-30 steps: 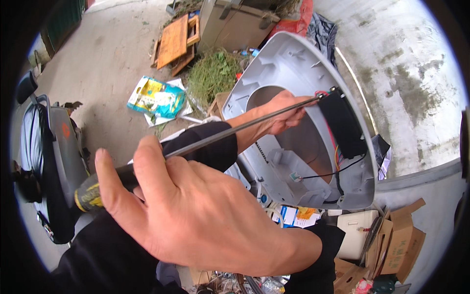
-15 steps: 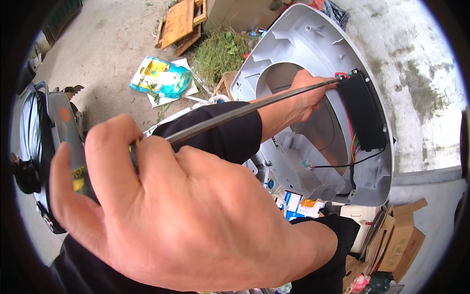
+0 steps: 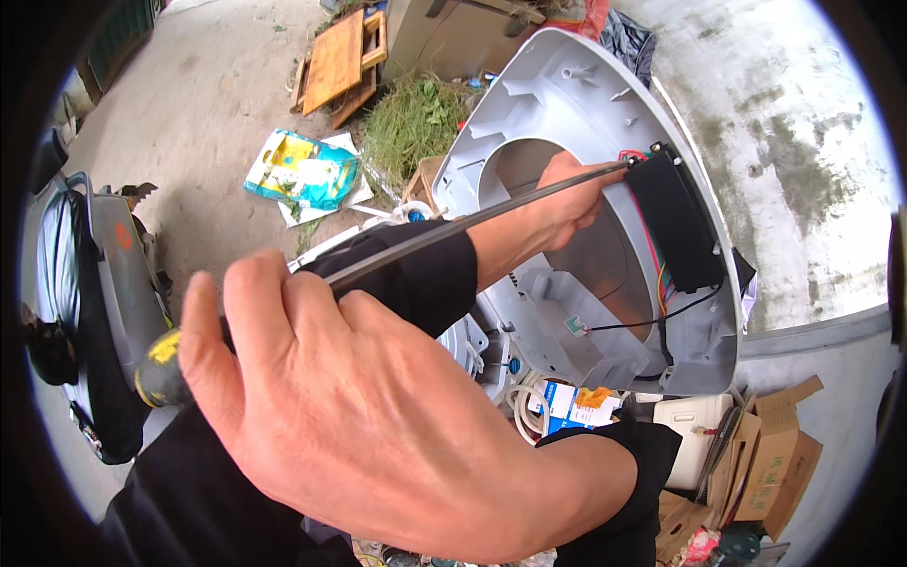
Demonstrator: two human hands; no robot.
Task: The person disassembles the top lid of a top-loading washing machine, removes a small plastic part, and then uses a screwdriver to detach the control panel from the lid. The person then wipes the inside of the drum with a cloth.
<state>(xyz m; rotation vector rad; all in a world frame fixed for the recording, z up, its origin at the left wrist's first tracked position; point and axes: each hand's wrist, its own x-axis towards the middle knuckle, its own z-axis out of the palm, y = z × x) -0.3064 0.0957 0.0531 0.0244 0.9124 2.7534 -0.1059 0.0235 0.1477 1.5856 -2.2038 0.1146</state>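
Observation:
My right hand (image 3: 378, 416) is wrapped around a screwdriver (image 3: 444, 227); its yellow-and-black handle end sticks out past my fingers. The long shaft runs up to the right, and its tip meets the top corner of a black rectangular module (image 3: 673, 222). That module sits inside a large grey plastic housing (image 3: 529, 104) with a big round opening. My left hand (image 3: 567, 203) reaches through the opening's area and grips the housing by its inner rim, close to the screwdriver tip; some fingers are hidden. Red, yellow and black wires run from the module, one to a small white-green connector (image 3: 575, 326).
A blue-yellow plastic bag (image 3: 307, 170) and cut grass (image 3: 416, 118) lie on the concrete beyond. Wooden pieces (image 3: 335, 61) lean farther back. A scooter-like vehicle (image 3: 113, 274) stands at left. Cardboard boxes (image 3: 770, 458) and a white container (image 3: 690, 420) are at lower right, beside the wall (image 3: 794, 142).
My right hand has shifted and turned on the screwdriver, so more of the handle shows. In the picture the housing sits slightly farther left; the tip remains at the module's corner.

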